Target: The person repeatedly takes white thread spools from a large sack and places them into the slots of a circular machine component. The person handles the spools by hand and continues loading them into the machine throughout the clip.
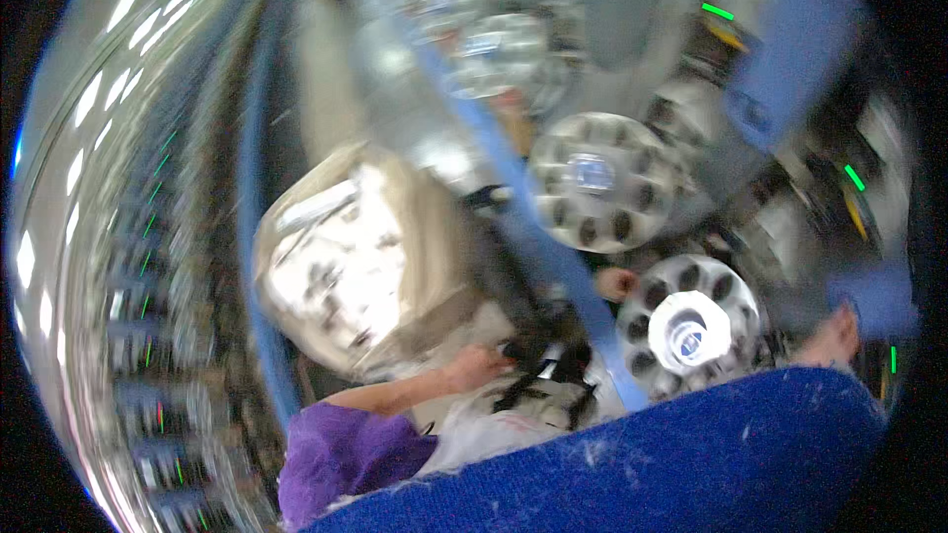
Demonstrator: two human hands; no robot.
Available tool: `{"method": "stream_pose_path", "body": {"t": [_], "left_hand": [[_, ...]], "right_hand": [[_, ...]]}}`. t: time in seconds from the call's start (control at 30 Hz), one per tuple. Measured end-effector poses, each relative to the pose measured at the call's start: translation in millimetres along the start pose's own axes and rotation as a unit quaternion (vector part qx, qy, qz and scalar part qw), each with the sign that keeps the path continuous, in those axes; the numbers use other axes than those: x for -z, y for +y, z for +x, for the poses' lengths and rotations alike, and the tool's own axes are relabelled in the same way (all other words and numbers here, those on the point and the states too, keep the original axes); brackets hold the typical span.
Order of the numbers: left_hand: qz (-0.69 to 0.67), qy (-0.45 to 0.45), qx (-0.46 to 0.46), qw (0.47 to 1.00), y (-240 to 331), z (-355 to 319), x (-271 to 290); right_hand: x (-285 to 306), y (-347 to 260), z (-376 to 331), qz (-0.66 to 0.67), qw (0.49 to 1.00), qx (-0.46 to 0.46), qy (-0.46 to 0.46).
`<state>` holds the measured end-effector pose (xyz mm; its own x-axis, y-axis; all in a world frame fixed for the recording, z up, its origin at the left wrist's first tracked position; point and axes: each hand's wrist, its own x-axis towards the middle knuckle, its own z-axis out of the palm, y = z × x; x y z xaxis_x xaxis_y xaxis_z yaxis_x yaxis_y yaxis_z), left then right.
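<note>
Motion smears the head view. My left hand [477, 367], below a purple sleeve [346, 459], reaches in from the lower left. Its fingers are beside small dark parts, and I cannot make out whether they hold anything. My right hand [832, 338] shows only as a blurred patch of skin at the right, above a large blue knit cloth [632, 464] that hides most of it. Between the hands is a round pale magazine [726, 281] with a ring of dark pockets and a bright centre. A small skin-coloured shape [617, 284] touches its upper left rim.
A large beige sack or bin [425, 227] with white pieces inside stands at the left. A blue rail [513, 173] runs diagonally past it. A second pocketed magazine [602, 183] and more round ones recede beyond. Blue machine panels [795, 39] rise at the upper right.
</note>
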<state>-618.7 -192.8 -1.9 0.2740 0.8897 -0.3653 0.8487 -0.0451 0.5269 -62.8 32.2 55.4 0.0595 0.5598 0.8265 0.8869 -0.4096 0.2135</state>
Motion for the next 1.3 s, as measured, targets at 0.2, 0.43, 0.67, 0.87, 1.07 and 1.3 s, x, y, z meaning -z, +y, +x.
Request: {"method": "stream_pose_path", "body": {"t": [0.2,0.43,0.67,0.87,1.07,1.3], "left_hand": [[0.101,-0.098,0.449,0.882,-111,-319,-85],[0.122,0.550,0.477,0.675,-142,-334,68],[0.167,0.590,0.385,0.690,-242,-231,221],[-0.251,0.606,0.434,0.617,-272,-266,231],[-0.096,0.551,0.301,0.772,-228,-313,256],[0.065,0.632,0.263,0.726,-297,-238,336]], "right_hand": [[51,-59,-17,0.437,0.873,-0.212,-0.047],[215,-261,-10,0.688,0.664,-0.088,-0.281],[428,-562,-36,0.740,0.526,0.313,-0.278],[465,-690,-72,0.634,0.574,0.456,-0.246],[433,-616,14,0.651,0.464,0.466,-0.378],[442,-729,108,0.716,0.575,0.390,-0.069]]}}
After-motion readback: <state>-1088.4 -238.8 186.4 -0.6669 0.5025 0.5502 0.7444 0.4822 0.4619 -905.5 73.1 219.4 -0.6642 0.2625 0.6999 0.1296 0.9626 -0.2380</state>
